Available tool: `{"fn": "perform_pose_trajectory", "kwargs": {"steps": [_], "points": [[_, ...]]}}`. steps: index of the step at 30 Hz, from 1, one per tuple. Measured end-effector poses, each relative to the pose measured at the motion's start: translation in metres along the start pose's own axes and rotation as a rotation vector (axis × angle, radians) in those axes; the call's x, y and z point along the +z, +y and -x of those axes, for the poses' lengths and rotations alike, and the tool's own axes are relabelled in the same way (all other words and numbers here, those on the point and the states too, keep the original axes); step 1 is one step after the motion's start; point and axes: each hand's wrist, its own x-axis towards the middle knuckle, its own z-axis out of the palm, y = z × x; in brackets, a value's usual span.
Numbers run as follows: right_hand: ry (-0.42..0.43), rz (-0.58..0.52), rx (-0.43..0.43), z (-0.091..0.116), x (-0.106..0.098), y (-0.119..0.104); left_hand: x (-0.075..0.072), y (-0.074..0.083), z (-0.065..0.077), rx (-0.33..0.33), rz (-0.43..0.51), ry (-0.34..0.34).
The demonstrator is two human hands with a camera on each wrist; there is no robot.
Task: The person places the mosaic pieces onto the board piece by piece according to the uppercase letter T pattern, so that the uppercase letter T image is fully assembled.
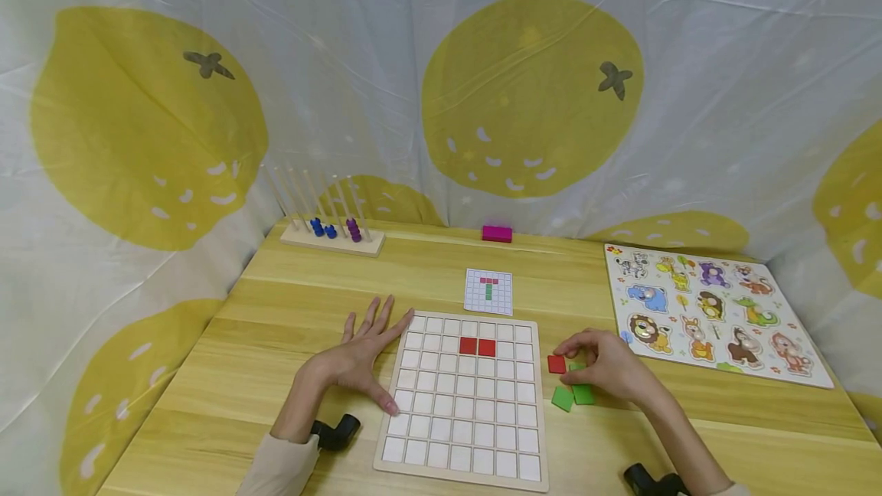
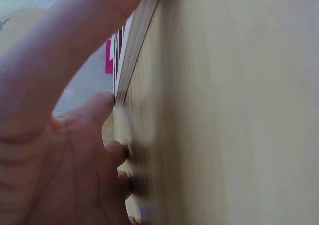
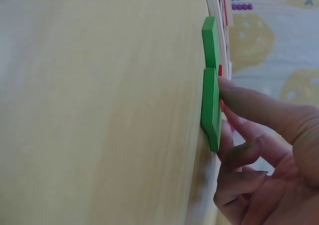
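Note:
My left hand [image 1: 358, 358] lies at the left side of a wooden grid board [image 1: 462, 475], fingers spread, its thumb on the left rim and index fingertip at the top left corner. Two red square tiles [image 1: 477, 346] sit side by side in the board's second row. To the right of the board, the thumb and index finger of my right hand [image 1: 606, 366] pinch a loose red tile [image 1: 556, 364] at its edges, low over the table. Green tiles [image 1: 562, 399] lie just beneath that hand, partly covered by it; the right wrist view shows two green tiles [image 3: 211, 103] close beside the thumb.
Behind the board lies a pattern card [image 1: 488, 292] with a red and green T. A bead stand [image 1: 333, 239] with pegs is at the back left, a magenta block [image 1: 497, 234] at the back. An animal puzzle board [image 1: 717, 312] takes up the right side.

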Motion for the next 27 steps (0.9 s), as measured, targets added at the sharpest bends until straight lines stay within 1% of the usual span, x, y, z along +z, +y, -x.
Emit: {"fn": "perform_pose_trajectory", "kwargs": {"steps": [10,13,15,19,23,27], "points": [[0.013,0.014,0.056,-0.004,0.001,-0.003,-0.001,0.001,0.001,-0.005,0.0,-0.003],[0.012,0.022,0.05,-0.004,0.001,-0.004,-0.001,0.002,0.001,-0.006,-0.001,-0.005],[0.015,0.048,0.043,-0.005,0.0,-0.004,-0.001,0.002,0.0,-0.007,-0.004,-0.005],[0.041,0.086,0.042,-0.007,-0.002,-0.006,0.0,0.001,0.0,-0.01,-0.007,-0.008],[0.076,0.069,0.04,-0.014,-0.001,-0.014,-0.001,0.001,0.0,-0.011,-0.005,-0.007],[0.094,0.05,0.023,-0.023,0.007,-0.032,-0.001,0.002,0.0,-0.01,0.0,-0.008]]}}
